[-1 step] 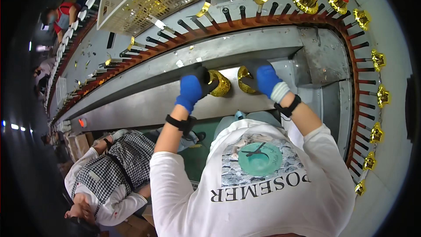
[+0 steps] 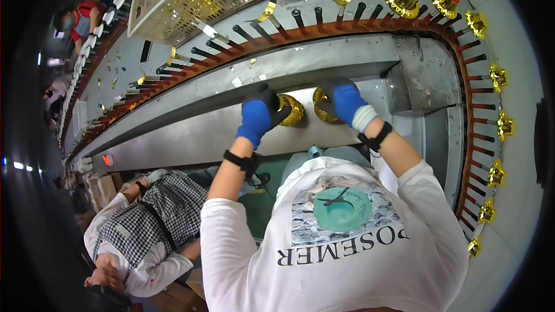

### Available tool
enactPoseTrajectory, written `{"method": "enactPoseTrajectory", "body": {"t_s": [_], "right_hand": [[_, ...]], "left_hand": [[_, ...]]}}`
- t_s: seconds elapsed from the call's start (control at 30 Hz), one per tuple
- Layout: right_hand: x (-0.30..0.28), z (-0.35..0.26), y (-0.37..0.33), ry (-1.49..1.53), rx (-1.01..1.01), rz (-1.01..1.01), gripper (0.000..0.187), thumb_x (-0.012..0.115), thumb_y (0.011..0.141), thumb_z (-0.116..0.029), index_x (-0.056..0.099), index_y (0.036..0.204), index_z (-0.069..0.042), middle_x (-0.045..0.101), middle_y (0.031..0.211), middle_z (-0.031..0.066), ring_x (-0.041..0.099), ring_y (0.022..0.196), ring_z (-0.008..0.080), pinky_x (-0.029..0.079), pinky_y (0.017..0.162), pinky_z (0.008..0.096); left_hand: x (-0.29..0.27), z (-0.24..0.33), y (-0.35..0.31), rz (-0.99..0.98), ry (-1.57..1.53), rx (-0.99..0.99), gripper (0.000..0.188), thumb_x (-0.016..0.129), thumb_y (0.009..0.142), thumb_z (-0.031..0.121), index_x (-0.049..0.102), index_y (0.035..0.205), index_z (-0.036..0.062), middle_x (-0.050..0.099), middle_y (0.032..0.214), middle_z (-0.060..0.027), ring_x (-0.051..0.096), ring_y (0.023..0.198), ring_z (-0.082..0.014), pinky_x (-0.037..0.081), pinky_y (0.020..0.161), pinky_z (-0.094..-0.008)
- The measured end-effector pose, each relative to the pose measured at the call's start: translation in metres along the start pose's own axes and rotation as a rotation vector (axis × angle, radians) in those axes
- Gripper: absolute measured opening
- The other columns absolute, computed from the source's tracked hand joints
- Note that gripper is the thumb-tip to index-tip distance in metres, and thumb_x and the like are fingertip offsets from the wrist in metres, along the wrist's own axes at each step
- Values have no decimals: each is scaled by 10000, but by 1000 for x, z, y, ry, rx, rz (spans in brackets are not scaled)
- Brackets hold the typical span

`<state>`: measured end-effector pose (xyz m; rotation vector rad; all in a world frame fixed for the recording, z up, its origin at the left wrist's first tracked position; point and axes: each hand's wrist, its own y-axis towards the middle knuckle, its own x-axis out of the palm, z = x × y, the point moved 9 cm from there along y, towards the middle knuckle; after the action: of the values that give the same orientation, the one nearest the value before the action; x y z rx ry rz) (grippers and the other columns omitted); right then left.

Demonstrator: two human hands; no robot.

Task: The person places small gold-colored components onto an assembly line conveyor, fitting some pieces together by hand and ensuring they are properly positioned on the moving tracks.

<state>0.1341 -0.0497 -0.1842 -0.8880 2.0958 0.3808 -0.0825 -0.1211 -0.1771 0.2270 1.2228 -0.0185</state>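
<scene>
Gold pieces (image 2: 295, 111) jut inward from left grip (image 2: 261, 111) and right grip (image 2: 343, 99), each curled around one.

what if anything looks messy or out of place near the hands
Small pale scraps lie loose on the metal ledge beyond the left hand. They look like stray litter, scattered apart from the gold pieces.

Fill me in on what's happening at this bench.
A person in blue-and-black gloves has a shiny gold piece in the left hand and a second gold piece in the right hand. The two pieces are apart, over a metal trough. Beyond runs a curved row of dark pegs.
</scene>
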Motion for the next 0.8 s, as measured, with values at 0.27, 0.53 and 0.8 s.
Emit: {"method": "enactPoseTrajectory", "body": {"t_s": [0.27, 0.53, 0.8], "right_hand": [[16, 54, -25, 33, 17, 100, 864, 908, 738, -492, 620, 1417, -42, 662, 1383, 271, 638, 1273, 455, 520, 1094, 531], [156, 87, -45, 538, 543, -91, 1282, 1010, 698, -366, 260, 1680, -26, 492, 1604, 244, 537, 1447, 343, 504, 1169, 449], [209, -29, 60, 713, 384, -21, 919, 937, 725, -182, 459, 1499, -48, 672, 1392, 116, 662, 1257, 219, 558, 1117, 390]], "left_hand": [[26, -14, -56, 163, -238, -219, 813, 905, 834, 379, 556, 1485, 39, 668, 1340, -291, 709, 1146, -413, 591, 936, -468], [118, -133, -172, -7, -1105, -832, 1201, 851, 950, 345, -14, 1732, 62, 425, 1619, -328, 573, 1392, -384, 566, 1053, -449], [83, -180, -156, -25, -1245, -653, 1006, 799, 1003, 265, 123, 1729, 96, 339, 1695, -211, 532, 1446, -274, 473, 1186, -409]]}}
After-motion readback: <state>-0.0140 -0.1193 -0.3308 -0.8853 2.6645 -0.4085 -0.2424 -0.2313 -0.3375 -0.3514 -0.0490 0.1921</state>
